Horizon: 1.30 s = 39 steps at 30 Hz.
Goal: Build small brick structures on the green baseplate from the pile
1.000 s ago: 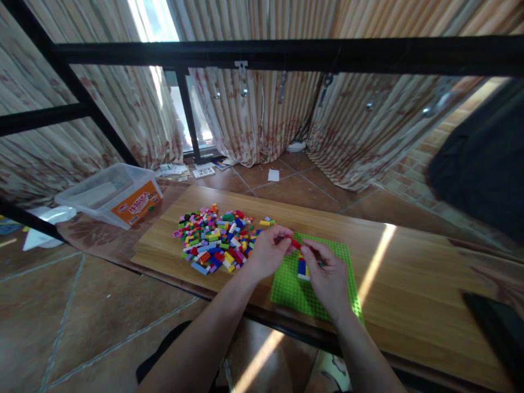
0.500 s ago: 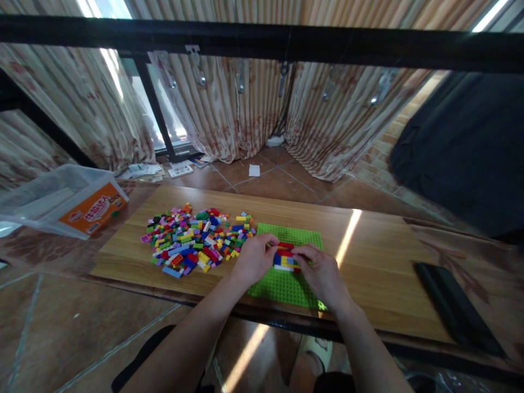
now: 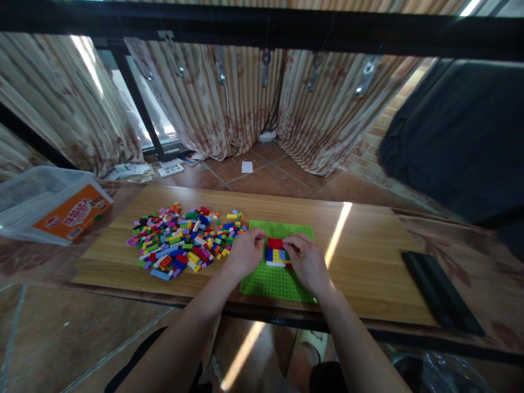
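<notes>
A green baseplate (image 3: 274, 284) lies on the wooden board, carrying a small block of joined bricks (image 3: 278, 255) in blue, yellow, white and red. Along the far side of that block runs a red brick (image 3: 274, 242). My right hand (image 3: 308, 263) reaches in from the right, thumb and fingertips pinched at the red brick's right end. To the left of the block is my left hand (image 3: 245, 252), its fingers curled with a gap between thumb and forefinger, apart from the bricks. Nothing shows between its fingers.
A heap of loose coloured bricks (image 3: 180, 243) spreads over the left half of the wooden board (image 3: 364, 256). At far left stands a clear plastic bin (image 3: 53, 207) with an orange label. A dark flat object (image 3: 442, 292) lies at the right end.
My left hand has drawn slightly away from the bricks, while my right hand stays at the red brick. The whole view has shifted a little with my head.
</notes>
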Each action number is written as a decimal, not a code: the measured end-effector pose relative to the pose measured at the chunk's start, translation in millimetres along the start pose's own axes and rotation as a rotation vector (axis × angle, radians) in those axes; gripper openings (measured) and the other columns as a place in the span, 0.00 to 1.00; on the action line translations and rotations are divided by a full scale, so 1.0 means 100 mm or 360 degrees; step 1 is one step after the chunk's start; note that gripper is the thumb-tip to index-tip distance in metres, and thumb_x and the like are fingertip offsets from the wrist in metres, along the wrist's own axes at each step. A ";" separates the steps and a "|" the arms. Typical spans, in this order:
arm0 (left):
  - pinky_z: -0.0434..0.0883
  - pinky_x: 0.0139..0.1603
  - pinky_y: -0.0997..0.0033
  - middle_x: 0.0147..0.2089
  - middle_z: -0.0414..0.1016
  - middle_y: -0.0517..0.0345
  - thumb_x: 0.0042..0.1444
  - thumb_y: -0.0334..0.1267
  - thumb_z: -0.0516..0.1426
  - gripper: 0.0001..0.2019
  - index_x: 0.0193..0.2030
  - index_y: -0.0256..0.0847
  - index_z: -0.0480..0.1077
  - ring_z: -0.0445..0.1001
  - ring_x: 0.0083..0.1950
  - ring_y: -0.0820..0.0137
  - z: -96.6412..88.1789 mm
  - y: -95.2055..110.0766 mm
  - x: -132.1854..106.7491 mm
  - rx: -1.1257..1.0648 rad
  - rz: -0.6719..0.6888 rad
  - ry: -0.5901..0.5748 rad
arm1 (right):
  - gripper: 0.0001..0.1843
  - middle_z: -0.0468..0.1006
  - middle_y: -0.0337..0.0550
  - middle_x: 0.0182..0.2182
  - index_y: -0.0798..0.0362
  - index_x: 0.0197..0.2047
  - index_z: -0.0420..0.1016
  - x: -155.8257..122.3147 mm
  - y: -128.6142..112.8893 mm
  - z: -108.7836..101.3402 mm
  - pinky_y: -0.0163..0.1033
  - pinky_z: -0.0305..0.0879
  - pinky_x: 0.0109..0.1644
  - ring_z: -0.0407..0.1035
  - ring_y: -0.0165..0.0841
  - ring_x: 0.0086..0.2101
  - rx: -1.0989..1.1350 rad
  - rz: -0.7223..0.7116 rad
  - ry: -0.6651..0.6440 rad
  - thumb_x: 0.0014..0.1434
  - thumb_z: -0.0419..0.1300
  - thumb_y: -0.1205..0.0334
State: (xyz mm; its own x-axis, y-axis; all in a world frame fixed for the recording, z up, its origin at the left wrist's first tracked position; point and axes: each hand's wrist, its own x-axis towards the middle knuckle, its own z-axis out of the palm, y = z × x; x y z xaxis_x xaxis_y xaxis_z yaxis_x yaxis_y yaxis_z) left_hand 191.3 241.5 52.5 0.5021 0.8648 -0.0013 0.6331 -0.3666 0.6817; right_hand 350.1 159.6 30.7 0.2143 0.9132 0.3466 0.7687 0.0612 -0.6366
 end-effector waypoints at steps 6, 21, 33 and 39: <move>0.71 0.50 0.68 0.43 0.80 0.53 0.57 0.28 0.53 0.12 0.44 0.38 0.75 0.77 0.45 0.68 -0.01 0.00 0.02 -0.0008 0.0017 -0.0027 | 0.10 0.78 0.42 0.36 0.49 0.35 0.77 0.01 -0.05 0.00 0.41 0.68 0.43 0.72 0.34 0.37 0.0088 -0.0015 0.0053 0.62 0.53 0.62; 0.70 0.46 0.69 0.41 0.80 0.53 0.58 0.34 0.55 0.09 0.40 0.39 0.76 0.76 0.42 0.67 0.08 -0.01 0.03 0.0005 0.0053 -0.0024 | 0.09 0.76 0.42 0.35 0.49 0.34 0.78 -0.02 0.00 0.04 0.41 0.68 0.43 0.71 0.35 0.36 0.0021 0.0063 0.0066 0.60 0.55 0.62; 0.71 0.44 0.70 0.40 0.80 0.53 0.58 0.34 0.56 0.09 0.41 0.38 0.76 0.77 0.40 0.68 0.08 0.01 0.03 0.0024 0.0013 -0.0017 | 0.13 0.79 0.45 0.33 0.53 0.36 0.79 0.04 0.07 0.01 0.42 0.67 0.41 0.72 0.36 0.34 0.0183 0.0495 0.0274 0.58 0.57 0.54; 0.71 0.43 0.71 0.39 0.80 0.54 0.57 0.34 0.56 0.09 0.40 0.38 0.77 0.76 0.39 0.68 0.10 0.00 0.04 0.0032 0.0028 0.0011 | 0.12 0.78 0.45 0.35 0.50 0.34 0.80 0.06 0.07 0.07 0.44 0.65 0.46 0.71 0.38 0.39 0.0152 0.0419 0.0158 0.56 0.59 0.54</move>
State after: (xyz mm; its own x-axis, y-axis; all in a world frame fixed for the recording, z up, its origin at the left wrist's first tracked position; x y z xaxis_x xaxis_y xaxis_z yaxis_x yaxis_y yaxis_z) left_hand 199.0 241.0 44.8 0.5093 0.8604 0.0160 0.6358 -0.3888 0.6668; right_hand 352.0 168.3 23.6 0.4604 0.8590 0.2239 0.6197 -0.1304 -0.7739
